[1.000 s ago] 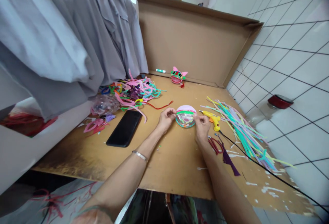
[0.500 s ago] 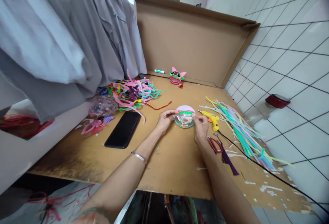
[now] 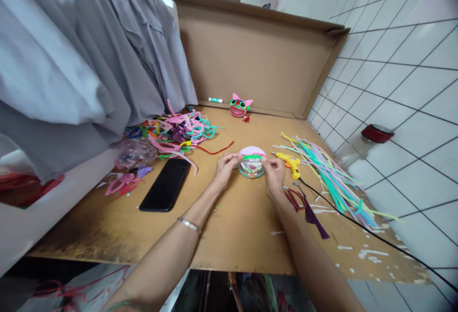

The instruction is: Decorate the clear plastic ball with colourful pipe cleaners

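Note:
A small round craft piece [image 3: 252, 169], clear with a pink top and a green strip across it, is at the middle of the table. My left hand [image 3: 226, 166] pinches at its left edge, fingers closed near the end of the green strip. At the right edge, my right hand [image 3: 275, 171] pinches in the same way, thumb and fingertips together. A yellow glue gun [image 3: 291, 163] lies just right of my right hand, its nozzle pointing left. Red-handled scissors [image 3: 295, 199] and a purple tassel [image 3: 315, 219] are beside my right forearm.
A black phone [image 3: 165, 185] lies left, before a heap of coloured pipe cleaners [image 3: 186, 128]. More pipe cleaners [image 3: 332, 178] and a red-lidded jar [image 3: 377, 134] are right. A finished animal face [image 3: 240, 106] and glue stick [image 3: 215, 100] sit by the cardboard [image 3: 250, 54].
The whole view has shifted slightly, so the table things appear a little further left. Both hands keep their pinch at the round piece.

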A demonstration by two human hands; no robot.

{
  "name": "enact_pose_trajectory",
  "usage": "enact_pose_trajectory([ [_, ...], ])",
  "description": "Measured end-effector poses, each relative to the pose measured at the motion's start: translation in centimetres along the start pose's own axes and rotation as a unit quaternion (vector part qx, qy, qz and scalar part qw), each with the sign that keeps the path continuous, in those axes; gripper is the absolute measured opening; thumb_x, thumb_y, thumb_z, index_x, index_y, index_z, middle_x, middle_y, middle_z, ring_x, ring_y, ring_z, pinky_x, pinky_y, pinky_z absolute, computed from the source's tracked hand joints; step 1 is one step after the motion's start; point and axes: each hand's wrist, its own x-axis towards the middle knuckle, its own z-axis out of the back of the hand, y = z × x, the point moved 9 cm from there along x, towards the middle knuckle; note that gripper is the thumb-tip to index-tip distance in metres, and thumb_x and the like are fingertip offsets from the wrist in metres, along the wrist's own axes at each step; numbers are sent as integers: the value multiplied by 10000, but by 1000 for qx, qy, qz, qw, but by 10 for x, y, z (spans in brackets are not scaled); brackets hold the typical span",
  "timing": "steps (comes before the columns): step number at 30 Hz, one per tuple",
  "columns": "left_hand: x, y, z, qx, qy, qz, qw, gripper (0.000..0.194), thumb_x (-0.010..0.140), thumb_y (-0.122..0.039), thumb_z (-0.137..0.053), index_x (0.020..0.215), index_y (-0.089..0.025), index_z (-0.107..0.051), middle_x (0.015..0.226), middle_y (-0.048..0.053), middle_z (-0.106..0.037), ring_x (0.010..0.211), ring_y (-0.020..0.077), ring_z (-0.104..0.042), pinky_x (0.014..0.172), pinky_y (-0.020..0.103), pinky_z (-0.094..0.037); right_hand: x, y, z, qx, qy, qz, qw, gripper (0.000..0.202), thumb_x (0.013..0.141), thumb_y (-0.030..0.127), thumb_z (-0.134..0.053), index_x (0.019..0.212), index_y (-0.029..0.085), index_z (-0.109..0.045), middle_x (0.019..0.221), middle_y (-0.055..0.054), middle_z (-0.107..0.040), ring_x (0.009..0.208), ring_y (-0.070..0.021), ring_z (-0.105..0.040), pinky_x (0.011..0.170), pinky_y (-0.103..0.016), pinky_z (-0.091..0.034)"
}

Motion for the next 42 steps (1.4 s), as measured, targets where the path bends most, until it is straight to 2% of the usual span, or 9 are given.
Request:
enact_pose_trajectory([
  [4, -1, -3, 0, 49, -7, -32, 998, 326, 663, -467, -721, 615, -153, -643, 663, 14, -572, 680, 136, -520, 627, 240, -430, -4, 0, -5, 35, 13, -10, 999, 395, 596, 512, -721, 678, 197, -498, 646, 29, -562, 626, -133, -525, 626, -283, -451],
  [12, -1, -12, 1, 115, -31, -91, 989, 311, 601, -409, -779, 560, -164, -592, 672, -15, -516, 672, 113, -469, 681, 235, -389, -7, 6, -6, 40, 14, 0, 999, 375, 613, 497, -717, 680, 200, -498, 640, 29, -575, 620, -135, -536, 622, -282, -457],
  [22, 0, -10, -2, 84, -13, -73, 994, 304, 652, -362, -722, 547, -175, -505, 632, -21, -478, 670, 125, -470, 648, 239, -392, -8, 8, -7, 33, 14, 12, 999, 385, 610, 509, -715, 675, 204, -489, 644, 35, -545, 611, -130, -514, 616, -284, -452],
  [29, -3, -4, -5, 31, -6, -29, 999, 329, 626, -383, -711, 643, -197, -440, 608, -53, -416, 610, 105, -407, 594, 220, -352, -9, 9, -7, 29, 11, 8, 999, 364, 610, 484, -713, 667, 205, -488, 630, 41, -533, 602, -129, -507, 606, -279, -436],
  [37, -4, -7, -6, -14, -11, -13, 1000, 339, 570, -345, -733, 660, -190, -445, 629, -62, -414, 600, 88, -374, 584, 210, -324, -13, 16, -8, -4, 18, 2, 1000, 337, 633, 465, -684, 632, 209, -465, 573, 59, -505, 564, -114, -476, 574, -260, -400],
  [42, -3, -5, -6, -48, -21, 2, 999, 305, 539, -307, -752, 659, -181, -500, 633, -61, -456, 617, 88, -415, 609, 206, -347, -12, 14, -8, 8, 20, -33, 999, 350, 578, 465, -707, 622, 207, -476, 570, 63, -494, 561, -114, -469, 569, -260, -384],
])
